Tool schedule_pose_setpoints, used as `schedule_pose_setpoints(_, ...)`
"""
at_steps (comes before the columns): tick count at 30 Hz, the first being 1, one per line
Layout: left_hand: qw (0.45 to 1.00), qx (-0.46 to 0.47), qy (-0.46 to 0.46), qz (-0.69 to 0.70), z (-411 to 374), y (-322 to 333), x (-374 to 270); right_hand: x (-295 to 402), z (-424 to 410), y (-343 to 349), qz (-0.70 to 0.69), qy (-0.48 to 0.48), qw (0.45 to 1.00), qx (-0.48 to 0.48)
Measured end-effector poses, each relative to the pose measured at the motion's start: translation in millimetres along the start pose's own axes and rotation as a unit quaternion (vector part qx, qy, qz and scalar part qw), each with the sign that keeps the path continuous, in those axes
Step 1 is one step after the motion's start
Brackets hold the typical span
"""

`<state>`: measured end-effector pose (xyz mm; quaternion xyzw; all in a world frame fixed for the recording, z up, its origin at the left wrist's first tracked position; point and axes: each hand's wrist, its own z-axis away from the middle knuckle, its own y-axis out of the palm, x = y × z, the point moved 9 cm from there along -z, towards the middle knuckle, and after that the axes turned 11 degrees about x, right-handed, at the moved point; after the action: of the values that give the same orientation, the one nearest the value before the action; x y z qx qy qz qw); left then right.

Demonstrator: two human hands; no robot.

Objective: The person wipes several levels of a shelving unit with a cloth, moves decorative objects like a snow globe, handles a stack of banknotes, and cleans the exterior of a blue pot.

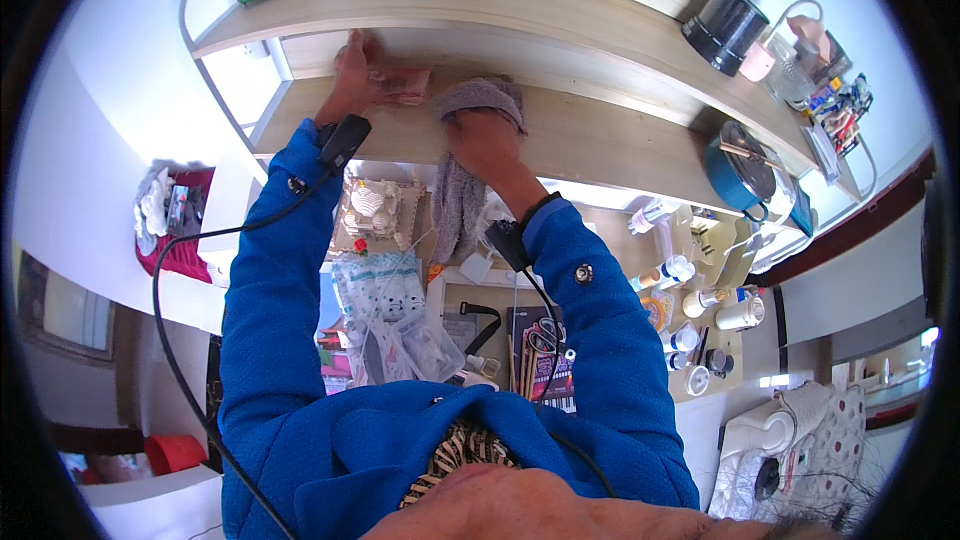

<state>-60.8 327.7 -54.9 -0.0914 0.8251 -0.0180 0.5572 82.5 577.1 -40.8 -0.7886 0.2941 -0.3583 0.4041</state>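
My right hand (486,144) grips a bunched grey terry cloth (459,202) on the middle wooden shelf board (592,127). The cloth's top folds over beyond my knuckles, and its loose end hangs past the board's front edge. Further left, my left hand (352,86) reaches in over the same board, under the upper shelf. A flat reddish-pink item (403,85), blurred, lies right against the inner side of that hand. Whether the fingers hold it or only touch it, I cannot tell.
Above runs the upper shelf (525,4), bearing a black cylinder (724,26). A blue lidded pot (739,165) stands at the board's right end. Below are a cream block-built model (375,206), a clear plastic box (427,345), scissors (545,334) and several bottles. A black cable (161,315) hangs on the left.
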Motion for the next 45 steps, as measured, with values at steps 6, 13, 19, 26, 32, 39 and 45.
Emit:
schedule_pose_setpoints(6,0.986,-0.019,0.159,-0.047,35,43,-56,-20,-5,-11,0.019,-0.067,0.996,-0.055)
schedule_pose_setpoints(13,0.896,0.006,0.224,-0.383,95,70,-73,-60,-26,20,0.031,0.053,0.971,0.232)
schedule_pose_setpoints(19,0.875,0.007,0.317,-0.365,125,84,-106,-187,25,-26,0.003,0.139,0.969,0.204)
schedule_pose_setpoints(26,0.881,-0.017,0.277,-0.383,134,82,-100,-265,88,-102,0.055,0.215,0.97,0.101)
schedule_pose_setpoints(32,0.883,-0.011,0.268,-0.386,131,84,-93,-215,44,-35,0.086,0.247,0.935,0.24)
schedule_pose_setpoints(39,0.879,0.014,0.263,-0.398,131,95,-107,-94,-7,-46,0.137,-0.012,0.99,0.018)
schedule_pose_setpoints(45,0.866,0.027,0.257,-0.428,138,96,-108,-37,-32,-60,0.183,-0.083,0.979,-0.044)
